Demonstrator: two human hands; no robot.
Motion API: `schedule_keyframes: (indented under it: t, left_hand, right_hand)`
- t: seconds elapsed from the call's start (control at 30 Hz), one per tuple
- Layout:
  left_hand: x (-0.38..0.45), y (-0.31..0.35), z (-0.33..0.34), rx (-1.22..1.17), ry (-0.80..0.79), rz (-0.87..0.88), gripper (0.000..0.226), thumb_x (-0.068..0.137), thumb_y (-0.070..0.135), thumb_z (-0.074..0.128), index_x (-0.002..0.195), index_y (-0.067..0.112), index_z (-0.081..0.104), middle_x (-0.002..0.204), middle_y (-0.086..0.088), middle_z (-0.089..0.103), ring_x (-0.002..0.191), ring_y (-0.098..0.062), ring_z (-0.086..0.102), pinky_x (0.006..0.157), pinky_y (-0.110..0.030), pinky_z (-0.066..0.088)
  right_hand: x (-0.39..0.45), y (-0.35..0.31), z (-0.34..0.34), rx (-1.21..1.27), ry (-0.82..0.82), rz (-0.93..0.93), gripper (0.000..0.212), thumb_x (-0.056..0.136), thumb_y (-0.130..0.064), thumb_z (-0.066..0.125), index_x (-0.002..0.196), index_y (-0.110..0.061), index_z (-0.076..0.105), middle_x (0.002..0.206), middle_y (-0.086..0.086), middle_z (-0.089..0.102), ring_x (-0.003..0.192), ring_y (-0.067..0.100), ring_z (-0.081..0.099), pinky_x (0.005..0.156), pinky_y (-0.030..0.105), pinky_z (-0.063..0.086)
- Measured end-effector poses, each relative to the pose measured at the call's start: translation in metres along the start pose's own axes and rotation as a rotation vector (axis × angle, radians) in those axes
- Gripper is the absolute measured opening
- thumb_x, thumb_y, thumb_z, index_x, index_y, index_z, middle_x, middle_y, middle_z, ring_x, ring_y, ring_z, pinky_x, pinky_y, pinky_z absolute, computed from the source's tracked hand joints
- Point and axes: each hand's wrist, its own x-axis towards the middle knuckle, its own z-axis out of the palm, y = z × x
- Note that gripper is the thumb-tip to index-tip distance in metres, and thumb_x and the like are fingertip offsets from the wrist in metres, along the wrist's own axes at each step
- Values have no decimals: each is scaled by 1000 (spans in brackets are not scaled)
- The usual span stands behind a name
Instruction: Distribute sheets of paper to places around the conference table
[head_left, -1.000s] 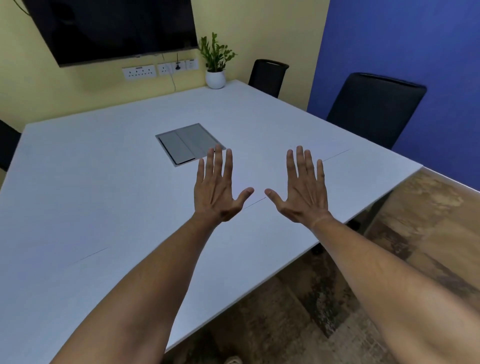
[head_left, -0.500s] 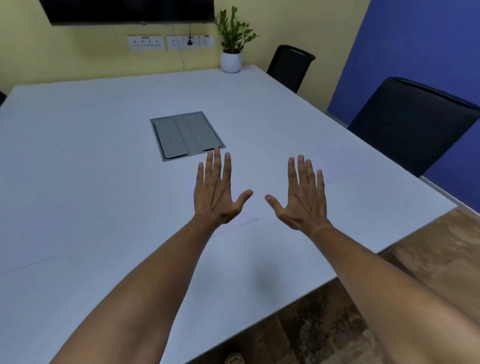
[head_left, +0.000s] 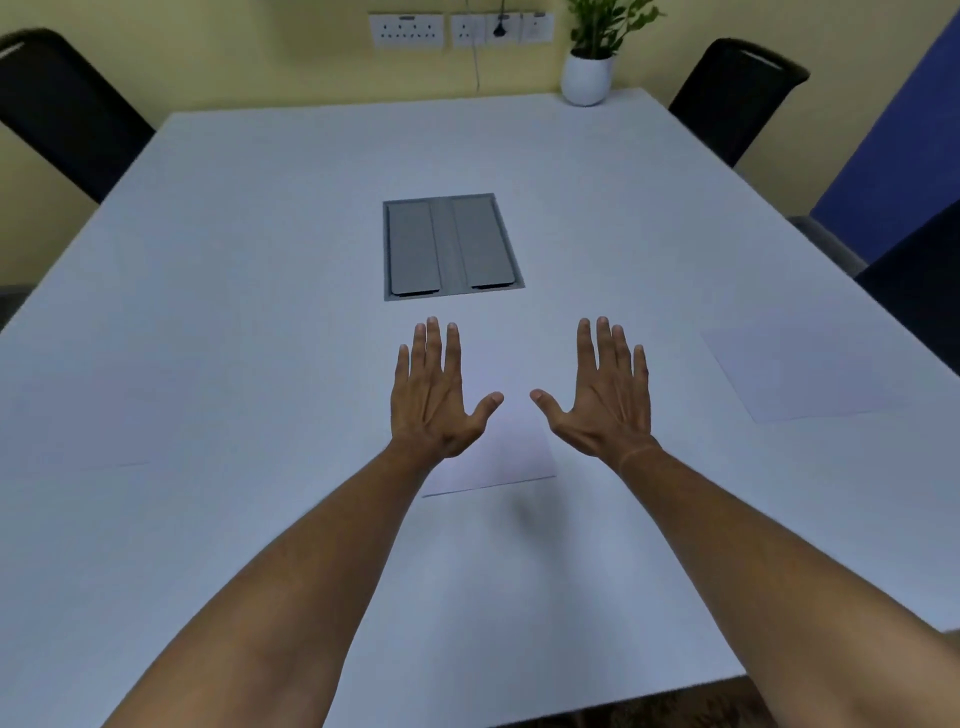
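1. Overhead, both hands are stretched out flat above the white surface (head_left: 260, 218), palms down, fingers spread, gripping nothing: the left hand (head_left: 434, 400) and the right hand (head_left: 605, 402) sit side by side with a gap between the thumbs.
2. One sheet of paper (head_left: 506, 457) lies on the surface under and between the hands; its near edge shows just behind the wrists, and the left forearm covers its left corner.
3. A second sheet (head_left: 800, 371) lies well apart to the right, near the surface's right edge, with nothing on it.
4. A faint edge at the far left (head_left: 124, 464) may be a third sheet; I cannot tell for sure.
5. Just beyond the fingertips, a grey cable hatch (head_left: 452, 247) with two closed flaps is set into the middle of the surface.
6. A potted plant (head_left: 587, 73) in a white pot stands at the far right corner.
7. Black chairs stand around: one at far left (head_left: 62, 109), one at far right (head_left: 737, 93), one at the right edge (head_left: 919, 280).
8. Wall sockets (head_left: 457, 30) sit on the yellow wall behind, with a cord hanging down.
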Motion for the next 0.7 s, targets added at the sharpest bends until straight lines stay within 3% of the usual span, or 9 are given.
schedule_keyframes:
  t: [0.47,0.57,0.7]
  left_hand:
    - [20,-14,53,-4,-135,-312,101,86,75,29,155,13,-10,163,-15,-10,151,-28,-8,121,-41,2]
    - [22,-22,68,-40,-187,-365,101,87,74,34,155,11,-7,164,-15,-7,152,-27,-5,121,-40,6]
    - [25,-32,86,-101,-287,-449,99,88,65,46,155,9,0,163,-17,2,150,-31,6,117,-44,20]
  right_hand:
    - [68,12,71,89,-211,-146,104,86,-71,44,158,-13,-2,166,12,2,154,29,3,124,47,3]
    - [72,7,85,80,-238,-118,101,86,-70,47,158,-11,6,165,14,15,151,32,15,120,47,17]
    - [76,-2,103,54,-286,-44,94,86,-67,52,154,-9,22,149,14,39,131,33,39,99,45,37]
